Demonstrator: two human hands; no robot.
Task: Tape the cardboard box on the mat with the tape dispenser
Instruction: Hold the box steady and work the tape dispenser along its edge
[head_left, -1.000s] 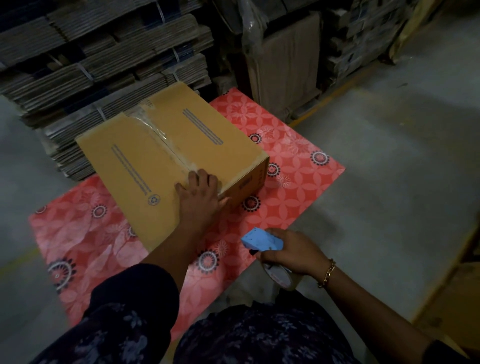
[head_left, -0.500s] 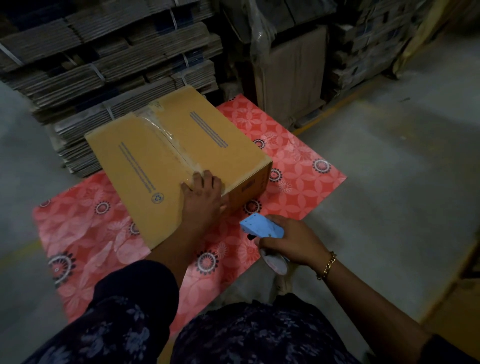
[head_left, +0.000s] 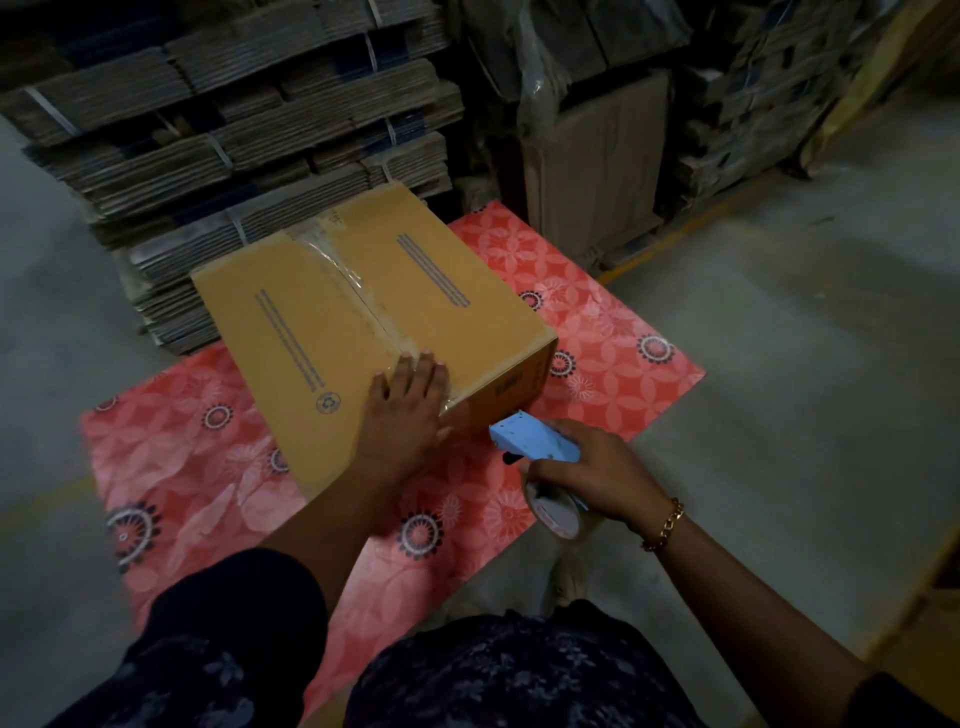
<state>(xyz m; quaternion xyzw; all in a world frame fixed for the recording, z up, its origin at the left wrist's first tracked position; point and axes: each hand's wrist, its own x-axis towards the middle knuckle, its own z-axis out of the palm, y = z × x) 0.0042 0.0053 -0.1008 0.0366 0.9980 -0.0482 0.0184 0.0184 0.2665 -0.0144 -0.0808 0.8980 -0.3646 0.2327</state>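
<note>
Concrete floor (head_left: 779, 364), grey and dim, spreads around us, and on it lies a red floral mat (head_left: 597, 332) that carries the cardboard box (head_left: 332, 312). Behind the box rise strapped bundles of flattened cartons (head_left: 234, 130), with more packed cardboard stacks (head_left: 597, 156) to the right. Clear tape (head_left: 358, 291) runs along the box's top seam. We read no brand: the top shows two printed dashed bars and a round recycling mark (head_left: 328, 402), while dark print on the near side panel is too blurred to make out. Our left hand (head_left: 410, 410) lies flat on the near end of the seam, fingers spread, gripping nothing. Our right hand (head_left: 587, 478), with what looks like a gold chain bracelet (head_left: 665, 525) at the wrist, is closed around the blue tape dispenser (head_left: 535, 441), held just beside the box's near corner, over the mat's edge.
</note>
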